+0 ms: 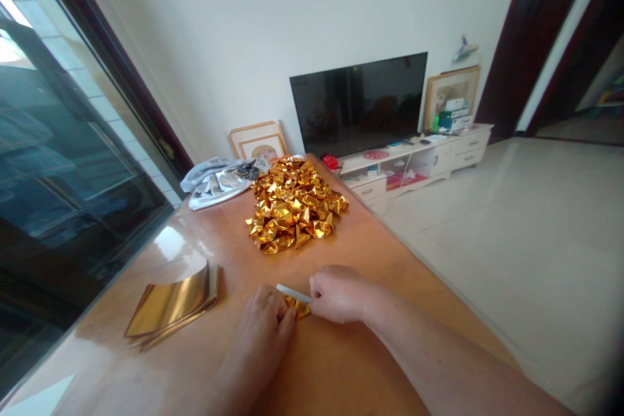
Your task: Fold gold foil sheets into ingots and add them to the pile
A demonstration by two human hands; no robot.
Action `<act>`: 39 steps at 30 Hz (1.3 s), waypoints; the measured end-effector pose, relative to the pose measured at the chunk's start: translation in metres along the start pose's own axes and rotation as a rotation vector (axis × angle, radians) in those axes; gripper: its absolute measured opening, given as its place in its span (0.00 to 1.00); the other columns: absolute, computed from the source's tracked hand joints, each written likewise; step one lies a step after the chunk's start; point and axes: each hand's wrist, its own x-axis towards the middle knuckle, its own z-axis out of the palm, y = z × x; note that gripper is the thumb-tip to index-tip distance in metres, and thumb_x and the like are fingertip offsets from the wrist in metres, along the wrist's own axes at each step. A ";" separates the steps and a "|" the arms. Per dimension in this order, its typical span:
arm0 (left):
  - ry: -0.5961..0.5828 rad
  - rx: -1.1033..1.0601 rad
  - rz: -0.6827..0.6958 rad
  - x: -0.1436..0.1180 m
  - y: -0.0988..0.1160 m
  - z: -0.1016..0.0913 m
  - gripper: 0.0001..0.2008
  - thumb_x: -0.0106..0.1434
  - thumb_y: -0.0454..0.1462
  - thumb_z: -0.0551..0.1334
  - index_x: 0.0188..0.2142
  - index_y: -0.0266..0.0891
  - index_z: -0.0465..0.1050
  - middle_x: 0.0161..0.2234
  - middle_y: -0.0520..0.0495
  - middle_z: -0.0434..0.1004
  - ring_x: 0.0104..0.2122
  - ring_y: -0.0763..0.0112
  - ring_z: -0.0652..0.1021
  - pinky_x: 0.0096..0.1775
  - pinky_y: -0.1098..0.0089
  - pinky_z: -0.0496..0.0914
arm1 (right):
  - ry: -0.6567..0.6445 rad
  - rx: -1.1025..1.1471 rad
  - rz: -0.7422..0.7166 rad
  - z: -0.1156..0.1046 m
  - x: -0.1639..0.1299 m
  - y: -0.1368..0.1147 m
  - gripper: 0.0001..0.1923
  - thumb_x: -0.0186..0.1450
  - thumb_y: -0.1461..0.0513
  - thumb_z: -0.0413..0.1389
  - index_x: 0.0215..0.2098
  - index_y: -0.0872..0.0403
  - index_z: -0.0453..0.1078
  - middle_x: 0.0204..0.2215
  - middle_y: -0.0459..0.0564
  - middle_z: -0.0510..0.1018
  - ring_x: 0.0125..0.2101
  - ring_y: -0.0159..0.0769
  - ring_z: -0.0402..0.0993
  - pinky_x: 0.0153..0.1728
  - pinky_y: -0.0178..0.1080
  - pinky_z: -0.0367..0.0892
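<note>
My left hand and my right hand pinch a small sheet of gold foil paper between them, low over the wooden table. The paper is partly folded, with a white edge showing on top. A stack of flat gold foil sheets lies to the left of my left hand. Farther back on the table sits a big heap of folded gold foil pieces.
A crumpled grey cloth bag lies at the table's far left corner. A glass door runs along the left. Beyond the table stand a TV, a white cabinet and framed pictures. Tiled floor lies to the right.
</note>
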 end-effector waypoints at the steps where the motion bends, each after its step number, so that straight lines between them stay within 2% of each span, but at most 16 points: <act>1: 0.005 0.002 -0.002 0.000 0.000 0.001 0.14 0.67 0.40 0.56 0.25 0.41 0.59 0.34 0.46 0.68 0.34 0.64 0.71 0.37 0.64 0.64 | 0.009 -0.005 -0.006 0.000 0.000 0.000 0.12 0.61 0.56 0.56 0.32 0.52 0.80 0.28 0.53 0.82 0.26 0.38 0.75 0.27 0.35 0.61; 6: 0.013 0.004 0.004 0.002 -0.003 0.003 0.13 0.66 0.39 0.56 0.25 0.41 0.59 0.34 0.46 0.68 0.34 0.64 0.71 0.36 0.65 0.64 | 0.064 -0.028 -0.044 -0.002 -0.003 -0.003 0.12 0.61 0.58 0.54 0.32 0.52 0.80 0.29 0.52 0.82 0.26 0.38 0.75 0.25 0.34 0.59; 12: 0.013 -0.010 0.009 0.002 -0.006 0.005 0.13 0.66 0.40 0.56 0.25 0.41 0.59 0.33 0.47 0.67 0.34 0.65 0.71 0.35 0.66 0.64 | 0.050 -0.045 -0.031 -0.002 -0.005 -0.002 0.10 0.62 0.60 0.54 0.33 0.52 0.79 0.31 0.52 0.82 0.28 0.37 0.75 0.26 0.34 0.58; 20: 0.041 0.016 0.033 0.000 -0.007 0.007 0.13 0.66 0.38 0.56 0.26 0.40 0.59 0.34 0.48 0.67 0.34 0.67 0.70 0.35 0.66 0.63 | 0.072 -0.021 0.003 -0.008 -0.011 0.003 0.08 0.63 0.57 0.56 0.36 0.51 0.75 0.34 0.49 0.80 0.31 0.36 0.72 0.25 0.35 0.53; 23: 0.044 0.032 0.028 0.000 -0.005 0.007 0.11 0.65 0.37 0.56 0.26 0.40 0.60 0.34 0.47 0.67 0.34 0.66 0.70 0.35 0.67 0.62 | 0.141 -0.035 -0.012 -0.015 -0.021 -0.001 0.07 0.63 0.60 0.55 0.37 0.52 0.73 0.34 0.50 0.80 0.32 0.36 0.71 0.27 0.35 0.53; 25: 0.050 0.034 0.035 0.000 -0.005 0.007 0.11 0.65 0.36 0.56 0.25 0.40 0.60 0.34 0.47 0.67 0.34 0.66 0.70 0.34 0.67 0.62 | 0.220 -0.046 -0.087 -0.017 -0.028 -0.008 0.08 0.65 0.63 0.52 0.37 0.53 0.73 0.36 0.50 0.79 0.33 0.35 0.71 0.29 0.36 0.55; 28: 0.064 0.026 0.047 0.000 -0.004 0.007 0.11 0.65 0.35 0.56 0.25 0.40 0.61 0.33 0.47 0.67 0.35 0.65 0.70 0.34 0.67 0.62 | 0.235 -0.053 -0.235 -0.011 -0.039 -0.023 0.11 0.66 0.67 0.49 0.40 0.55 0.73 0.40 0.53 0.78 0.40 0.37 0.72 0.39 0.36 0.60; 31: 0.071 0.021 0.044 -0.001 -0.003 0.006 0.11 0.65 0.34 0.55 0.25 0.40 0.62 0.34 0.46 0.67 0.35 0.66 0.69 0.34 0.68 0.62 | 0.218 -0.019 -0.290 0.002 -0.044 -0.037 0.17 0.68 0.70 0.45 0.47 0.56 0.73 0.44 0.55 0.77 0.45 0.39 0.72 0.45 0.37 0.61; 34: 0.068 0.018 0.034 -0.002 0.000 0.004 0.12 0.66 0.35 0.54 0.25 0.40 0.62 0.34 0.46 0.67 0.34 0.66 0.69 0.34 0.68 0.62 | 0.225 0.001 -0.255 0.012 -0.043 -0.042 0.17 0.67 0.70 0.45 0.46 0.58 0.74 0.43 0.56 0.77 0.43 0.39 0.72 0.45 0.37 0.63; 39: 0.050 -0.006 0.042 -0.003 0.002 0.000 0.11 0.67 0.35 0.53 0.27 0.40 0.63 0.35 0.46 0.68 0.36 0.65 0.70 0.36 0.67 0.64 | 0.234 -0.024 -0.245 0.017 -0.037 -0.039 0.17 0.68 0.70 0.44 0.43 0.59 0.74 0.41 0.57 0.76 0.40 0.40 0.71 0.43 0.38 0.63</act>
